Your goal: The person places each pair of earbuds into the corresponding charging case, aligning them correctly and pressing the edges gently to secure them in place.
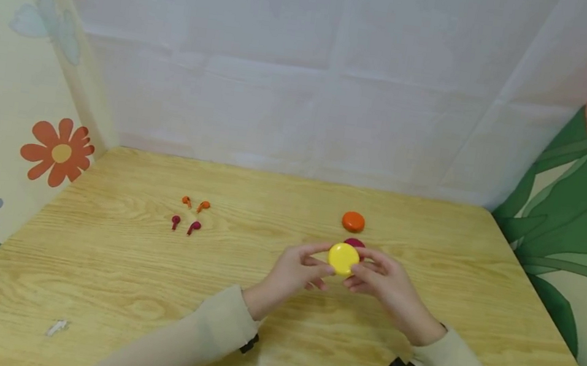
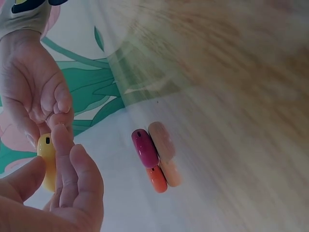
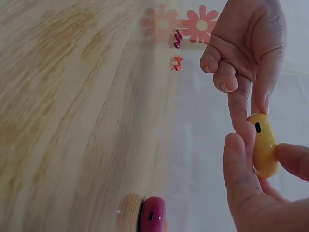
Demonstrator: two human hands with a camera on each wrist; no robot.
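Observation:
A round, glossy yellow earbud charging case [image 1: 343, 259] is held above the table between both hands, its lid closed. My left hand [image 1: 296, 268] pinches its left side with thumb and fingers, while my right hand [image 1: 384, 275] grips the right side. A small dark port shows on the rim of the yellow case [image 3: 264, 152] in the right wrist view. Just behind it, partly hidden in the head view, is a magenta case [image 1: 355, 242]. The left wrist view shows the whole magenta case [image 2: 145, 149] resting on the table. Farther back sits an orange case [image 1: 353, 222].
On the table's left part lie two orange earbuds [image 1: 204, 206] and, nearer, two magenta earbuds [image 1: 194, 228]. A small whitish mark or scrap [image 1: 56, 327] shows at the front left. A white cloth backdrop [image 1: 302, 116] stands behind the wooden table [image 1: 122, 259], with flower-patterned panels at both sides.

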